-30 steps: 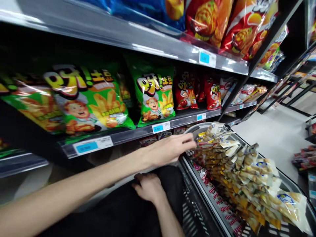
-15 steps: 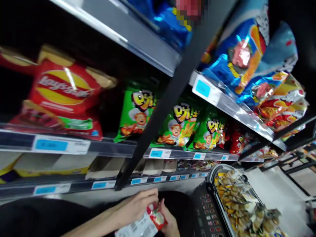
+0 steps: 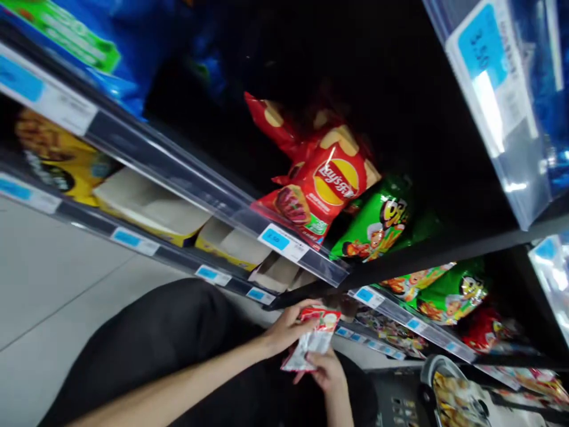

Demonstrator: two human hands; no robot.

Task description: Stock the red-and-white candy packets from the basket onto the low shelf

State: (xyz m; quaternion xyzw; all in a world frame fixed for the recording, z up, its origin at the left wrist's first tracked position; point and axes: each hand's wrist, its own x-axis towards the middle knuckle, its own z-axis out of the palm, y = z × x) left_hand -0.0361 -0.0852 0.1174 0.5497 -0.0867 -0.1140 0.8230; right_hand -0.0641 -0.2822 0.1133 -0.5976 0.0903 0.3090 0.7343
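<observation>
Between my two hands is a small red-and-silver snack packet (image 3: 313, 343), held low over my dark-clothed lap. My left hand (image 3: 287, 327) grips its upper left side, fingers reaching over the red end. At the lower right edge, my right hand (image 3: 328, 366) pinches it with the thumb on the silver face. Just beyond the packet is the bottom shelf edge with its price tags. A red Lay's bag (image 3: 326, 184) leans on the shelf above, beside a green snack bag (image 3: 376, 228).
A dark shopping basket (image 3: 398, 394) full of yellowish packets stands at the lower right. Open cartons (image 3: 151, 204) and a yellow bag (image 3: 60, 160) sit on the bottom shelf. A black upright (image 3: 400, 264) divides the shelving. Grey floor (image 3: 57, 273) lies at left.
The view has swung left along the shelves, with the basket shifting to the lower right corner. My left hand has left the basket, and both hands now hold the packet, turned more upright.
</observation>
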